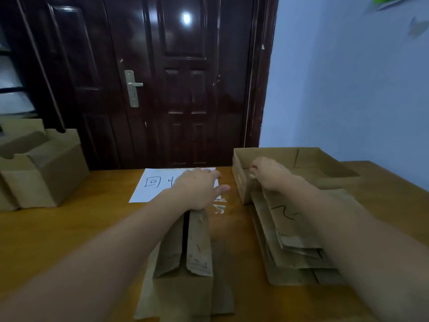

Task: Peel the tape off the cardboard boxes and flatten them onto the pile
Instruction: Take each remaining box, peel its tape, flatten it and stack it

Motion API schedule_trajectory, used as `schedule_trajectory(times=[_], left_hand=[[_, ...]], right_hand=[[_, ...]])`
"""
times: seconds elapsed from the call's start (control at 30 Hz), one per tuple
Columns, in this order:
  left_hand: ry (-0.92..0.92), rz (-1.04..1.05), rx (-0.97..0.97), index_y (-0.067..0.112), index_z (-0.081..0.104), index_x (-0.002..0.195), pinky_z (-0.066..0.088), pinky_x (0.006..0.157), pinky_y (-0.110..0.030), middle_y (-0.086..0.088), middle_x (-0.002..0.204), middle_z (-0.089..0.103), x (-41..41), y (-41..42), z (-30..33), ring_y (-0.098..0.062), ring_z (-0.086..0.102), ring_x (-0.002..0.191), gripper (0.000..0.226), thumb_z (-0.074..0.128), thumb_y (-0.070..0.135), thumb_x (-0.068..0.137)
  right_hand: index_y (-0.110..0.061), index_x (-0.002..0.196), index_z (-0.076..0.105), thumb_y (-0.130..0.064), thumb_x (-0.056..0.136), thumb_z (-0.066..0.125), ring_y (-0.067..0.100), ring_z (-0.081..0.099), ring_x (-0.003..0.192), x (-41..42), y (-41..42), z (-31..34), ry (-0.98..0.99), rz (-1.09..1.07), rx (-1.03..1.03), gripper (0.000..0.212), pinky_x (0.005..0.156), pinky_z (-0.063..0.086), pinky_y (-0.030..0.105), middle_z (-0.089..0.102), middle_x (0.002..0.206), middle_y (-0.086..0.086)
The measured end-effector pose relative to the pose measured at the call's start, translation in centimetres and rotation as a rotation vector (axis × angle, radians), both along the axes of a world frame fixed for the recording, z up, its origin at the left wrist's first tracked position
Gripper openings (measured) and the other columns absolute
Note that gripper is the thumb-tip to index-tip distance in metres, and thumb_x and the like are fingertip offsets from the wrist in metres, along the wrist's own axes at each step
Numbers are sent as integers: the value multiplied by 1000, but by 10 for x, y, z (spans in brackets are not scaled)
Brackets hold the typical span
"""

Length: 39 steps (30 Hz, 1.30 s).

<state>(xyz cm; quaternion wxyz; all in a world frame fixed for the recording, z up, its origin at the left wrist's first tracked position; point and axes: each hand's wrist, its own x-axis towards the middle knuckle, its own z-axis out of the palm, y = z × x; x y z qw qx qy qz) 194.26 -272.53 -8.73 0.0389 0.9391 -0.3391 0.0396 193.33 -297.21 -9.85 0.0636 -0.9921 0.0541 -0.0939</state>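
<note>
A brown cardboard box (188,256) stands on the table before me, its two top flaps parted by a dark gap. My left hand (197,187) rests flat on its far end, fingers straight, thumb out to the right. A crumpled strip of clear tape (219,206) lies just right of that hand. To the right lies a pile of flattened cardboard (294,254), the top sheet marked with a black scribble. My right hand (267,174) pinches the far edge of that top sheet. Behind the pile sits an open cardboard tray (241,180).
A white paper sheet (151,184) with black characters lies beyond my left hand. Several unflattened cardboard boxes (44,168) are stacked at the table's left edge. A dark wooden door (162,77) stands behind the table, a blue wall (348,89) to the right.
</note>
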Motion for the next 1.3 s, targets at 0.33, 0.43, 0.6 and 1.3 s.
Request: schedule_trajectory(times=[0.33, 0.43, 0.6, 1.3], left_hand=[[-14, 98, -37, 28, 39, 156, 40, 113, -46, 2, 160, 43, -52, 63, 21, -25, 44, 141, 69, 36, 68, 101], [-4, 117, -79, 28, 41, 155, 42, 112, -43, 3, 157, 46, -75, 86, 22, -23, 45, 141, 68, 39, 69, 100], [-16, 117, -57, 29, 42, 154, 42, 110, -40, 4, 157, 47, -113, 115, 25, -25, 48, 139, 66, 35, 67, 102], [-372, -121, 223, 30, 39, 154, 28, 120, -40, 2, 163, 36, -157, 138, 8, -22, 37, 145, 52, 35, 41, 103]], right_hand=[[-24, 162, 24, -44, 107, 44, 23, 23, 154, -79, 84, 44, 94, 233, 11, 62, 123, 24, 39, 20, 168, 3], [-26, 163, 19, -46, 107, 42, 21, 20, 154, -108, 111, 54, 125, 280, 17, 64, 122, 21, 36, 19, 169, 1], [-28, 162, 21, -53, 105, 39, 21, 22, 154, -145, 142, 55, 161, 326, 14, 65, 122, 22, 37, 22, 168, -4], [-32, 129, 45, -50, 95, 55, 13, 61, 83, -201, 170, 25, 144, 390, 66, 40, 66, 46, 30, 61, 100, -8]])
